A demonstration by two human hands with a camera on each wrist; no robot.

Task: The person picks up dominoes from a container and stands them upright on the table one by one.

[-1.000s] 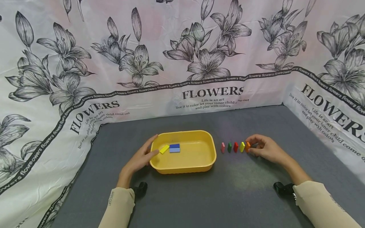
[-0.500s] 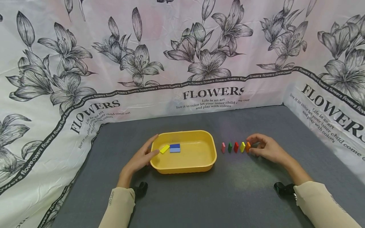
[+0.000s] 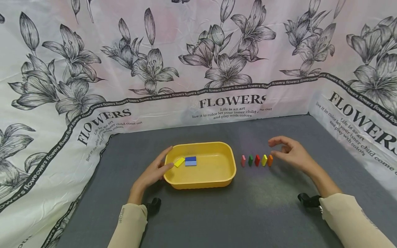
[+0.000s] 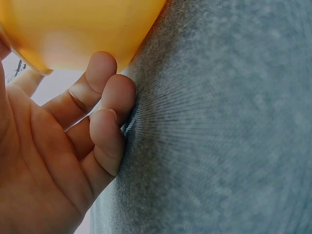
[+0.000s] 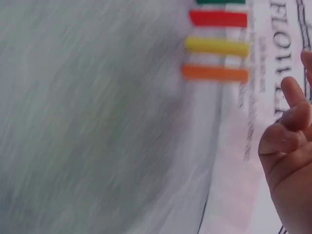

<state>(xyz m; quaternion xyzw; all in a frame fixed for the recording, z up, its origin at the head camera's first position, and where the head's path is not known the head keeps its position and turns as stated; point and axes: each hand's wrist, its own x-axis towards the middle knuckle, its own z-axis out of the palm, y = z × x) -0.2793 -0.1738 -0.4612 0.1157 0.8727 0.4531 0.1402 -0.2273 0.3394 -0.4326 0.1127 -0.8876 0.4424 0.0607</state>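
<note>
My left hand (image 3: 152, 175) holds the left end of a yellow plastic tray (image 3: 201, 184), thumb over the rim and fingers against the outer wall. In the left wrist view several fingers (image 4: 114, 92) curl beside the tray's wall (image 4: 83, 29). Inside the tray lie a yellow block (image 3: 179, 162) and a blue block (image 3: 190, 161). To its right a row of thin blocks stands on edge: pink (image 3: 243, 161), green (image 3: 250, 160), red (image 3: 257, 160), yellow (image 3: 264, 160) and orange (image 3: 270, 160). My right hand (image 3: 293, 154) hovers just above and right of the orange block, holding nothing, thumb and index finger apart.
A dark grey cloth (image 3: 211, 217) covers the table. White flower-printed fabric (image 3: 173, 117) rises behind it and along both sides. Black wrist mounts (image 3: 308, 200) sit by the beige sleeves.
My right hand has let go of the orange block and lifted slightly away. The block stays standing at the row's right end. My left hand and the tray have not moved.
</note>
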